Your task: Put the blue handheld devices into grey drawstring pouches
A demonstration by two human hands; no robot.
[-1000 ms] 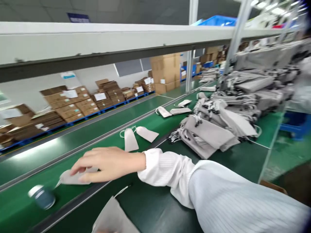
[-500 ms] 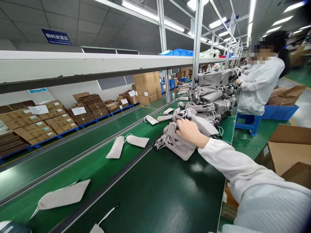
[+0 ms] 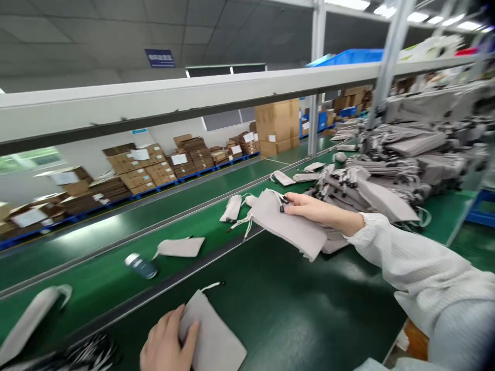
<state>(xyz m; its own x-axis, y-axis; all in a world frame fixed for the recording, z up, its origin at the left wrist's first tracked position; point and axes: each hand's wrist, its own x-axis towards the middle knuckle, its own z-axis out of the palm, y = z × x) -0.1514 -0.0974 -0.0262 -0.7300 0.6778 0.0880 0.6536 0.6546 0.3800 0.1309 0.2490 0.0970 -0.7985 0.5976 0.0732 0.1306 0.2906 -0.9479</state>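
My right hand [image 3: 307, 207] grips a bundle of light grey drawstring pouches [image 3: 286, 221], with thumb and fingers closed near its corded end. The bundle is raised over the table's edge by the conveyor. White cords with black cord stops dangle beside the fingers. At the bottom, my left hand [image 3: 168, 340] is on another grey drawstring pouch [image 3: 216, 335] on the dark green table, fingers and thumb curved at its left side. Behind my right hand rises a large heap of similar pouches [image 3: 390, 198].
Loose pouches [image 3: 181, 247] and a dark blue and white cylinder [image 3: 141, 266] lie on the green conveyor belt [image 3: 96, 278]. A white shelf beam [image 3: 193, 93] crosses above, with metal posts [image 3: 390, 62] at right. Cartons [image 3: 276, 121] stand beyond; black cords [image 3: 93, 353] are at lower left.
My right hand has drawn a bundle of pouches off the heap, leftward in the scene. My left hand has come into view on the near pouch. The view has turned left.
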